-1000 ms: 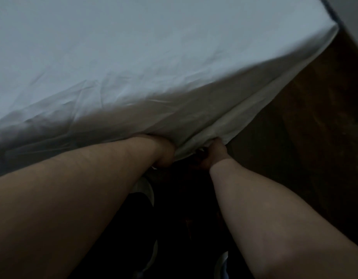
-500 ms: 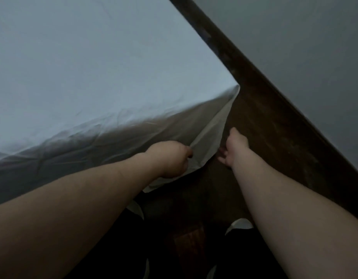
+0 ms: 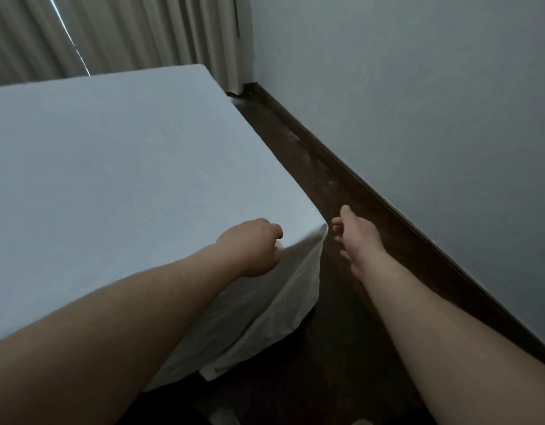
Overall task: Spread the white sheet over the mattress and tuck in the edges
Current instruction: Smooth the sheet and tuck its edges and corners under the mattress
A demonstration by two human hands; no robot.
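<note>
The white sheet [image 3: 127, 167] lies flat over the mattress top and fills the left half of the view. At the near right corner it hangs down the side in a loose, creased flap [image 3: 283, 317] that ends just above the floor. My left hand [image 3: 253, 246] rests in a fist on that corner's top edge; whether it pinches the cloth is hidden under the knuckles. My right hand [image 3: 354, 237] hovers just right of the corner over the floor, fingers spread, holding nothing and not touching the sheet.
A narrow strip of dark wooden floor [image 3: 335, 191] runs between the bed and a grey wall [image 3: 418, 102] with a dark skirting board [image 3: 397, 216]. Beige curtains [image 3: 112, 32] hang behind the bed's far end. Shoe tips [image 3: 222, 417] show at the bottom.
I have risen from looking under the bed's side to looking along its top. My left hand went from the hanging flap up to the corner. My right hand let go earlier and stays open.
</note>
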